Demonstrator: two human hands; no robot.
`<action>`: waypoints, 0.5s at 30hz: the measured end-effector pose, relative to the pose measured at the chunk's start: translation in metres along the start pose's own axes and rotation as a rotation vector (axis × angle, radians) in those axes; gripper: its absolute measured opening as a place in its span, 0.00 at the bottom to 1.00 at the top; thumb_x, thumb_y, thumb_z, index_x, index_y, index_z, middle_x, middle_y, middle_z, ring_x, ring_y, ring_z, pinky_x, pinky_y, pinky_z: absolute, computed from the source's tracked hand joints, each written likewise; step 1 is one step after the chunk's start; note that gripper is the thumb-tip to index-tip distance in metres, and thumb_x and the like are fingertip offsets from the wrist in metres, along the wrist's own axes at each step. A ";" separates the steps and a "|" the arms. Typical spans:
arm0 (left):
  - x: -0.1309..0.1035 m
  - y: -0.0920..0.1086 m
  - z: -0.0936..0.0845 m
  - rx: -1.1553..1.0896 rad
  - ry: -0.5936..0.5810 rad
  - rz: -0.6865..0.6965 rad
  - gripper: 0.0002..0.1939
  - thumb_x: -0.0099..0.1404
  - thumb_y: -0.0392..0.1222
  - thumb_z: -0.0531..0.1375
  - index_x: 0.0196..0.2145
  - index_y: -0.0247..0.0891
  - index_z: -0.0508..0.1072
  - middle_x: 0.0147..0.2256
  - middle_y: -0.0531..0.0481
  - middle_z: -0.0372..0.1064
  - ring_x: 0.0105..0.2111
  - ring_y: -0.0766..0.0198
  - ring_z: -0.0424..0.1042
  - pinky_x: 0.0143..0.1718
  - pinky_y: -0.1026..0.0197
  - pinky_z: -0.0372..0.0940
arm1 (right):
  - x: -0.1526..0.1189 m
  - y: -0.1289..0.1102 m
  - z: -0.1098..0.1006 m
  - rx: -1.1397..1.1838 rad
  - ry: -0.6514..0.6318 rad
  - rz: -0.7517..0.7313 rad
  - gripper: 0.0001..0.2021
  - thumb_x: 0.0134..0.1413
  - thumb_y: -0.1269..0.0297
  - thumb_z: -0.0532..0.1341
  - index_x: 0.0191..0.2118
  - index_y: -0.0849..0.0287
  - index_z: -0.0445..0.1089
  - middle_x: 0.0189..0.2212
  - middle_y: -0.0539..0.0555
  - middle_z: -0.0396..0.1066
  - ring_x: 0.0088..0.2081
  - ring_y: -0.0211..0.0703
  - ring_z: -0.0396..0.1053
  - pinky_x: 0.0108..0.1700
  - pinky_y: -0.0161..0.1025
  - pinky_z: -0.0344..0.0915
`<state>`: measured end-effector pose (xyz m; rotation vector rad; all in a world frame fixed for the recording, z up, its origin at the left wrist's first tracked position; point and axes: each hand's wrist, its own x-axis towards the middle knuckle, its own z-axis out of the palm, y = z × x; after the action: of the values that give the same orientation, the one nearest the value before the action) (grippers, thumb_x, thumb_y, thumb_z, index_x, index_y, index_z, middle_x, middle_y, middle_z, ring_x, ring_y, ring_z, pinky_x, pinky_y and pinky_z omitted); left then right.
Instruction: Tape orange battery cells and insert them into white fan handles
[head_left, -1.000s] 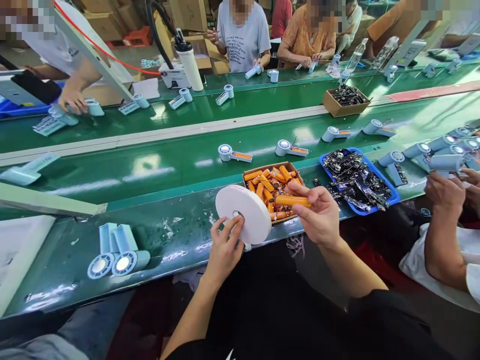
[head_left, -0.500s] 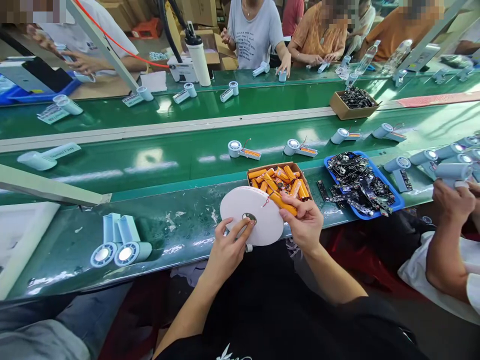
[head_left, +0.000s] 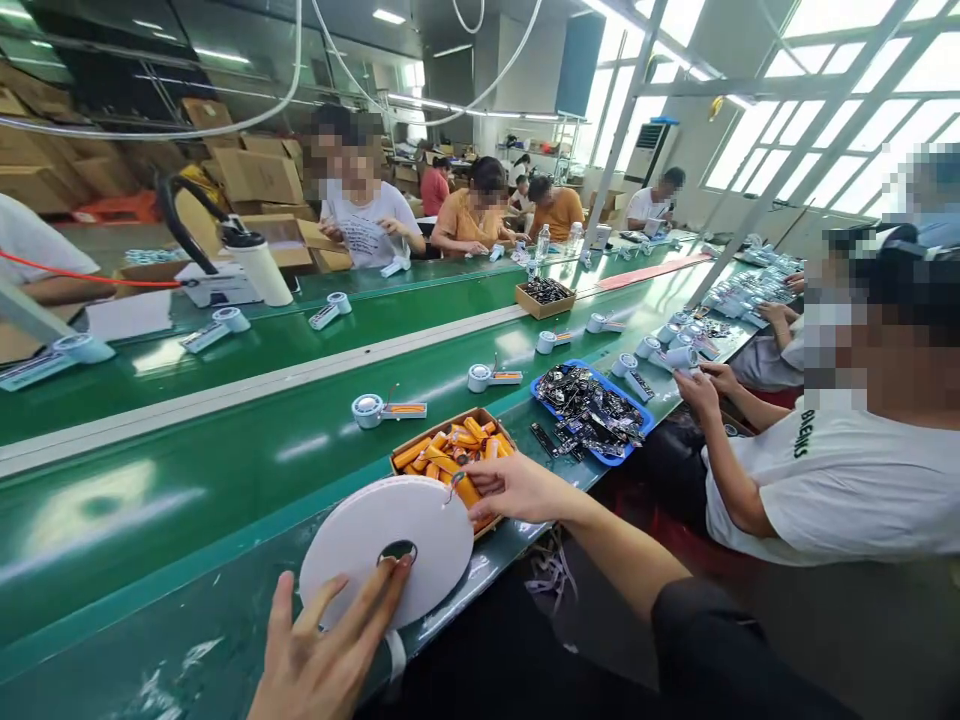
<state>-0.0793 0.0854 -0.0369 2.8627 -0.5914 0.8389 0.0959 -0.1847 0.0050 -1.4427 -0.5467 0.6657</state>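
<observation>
My left hand (head_left: 334, 630) lies on a white disc-shaped roll (head_left: 352, 520), its fingers spread and two fingertips at the centre hole. My right hand (head_left: 517, 487) pinches an orange cylindrical cell (head_left: 464, 489) with thin wires, at the right edge of the roll. Just behind, a cardboard box (head_left: 397, 462) holds several more orange cells (head_left: 442, 450). The roll rests at the near edge of the green bench, overlapping the front of the box.
A blue tray (head_left: 646, 425) of black circuit boards stands right of the box. Light-blue fan units (head_left: 367, 410) lie along the green belt (head_left: 247, 450). A co-worker (head_left: 847, 450) sits at the right, holding a unit. Other people work across the belt.
The view has swung up and to the right, showing more of the room. My left hand's fingers are spread wider on the roll. The orange cell is still in my right hand.
</observation>
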 end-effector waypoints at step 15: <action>-0.021 0.056 0.051 -0.242 -0.148 0.029 0.47 0.54 0.33 0.73 0.69 0.45 0.66 0.56 0.44 0.74 0.53 0.47 0.67 0.58 0.48 0.69 | -0.035 0.004 -0.051 0.497 0.895 -0.573 0.32 0.46 0.60 0.81 0.55 0.48 0.70 0.50 0.52 0.79 0.50 0.45 0.79 0.49 0.37 0.78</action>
<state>-0.0920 0.0310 -0.0915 2.7142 -0.6997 0.5201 0.1064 -0.2450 0.0000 -0.9047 -0.0490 -0.3071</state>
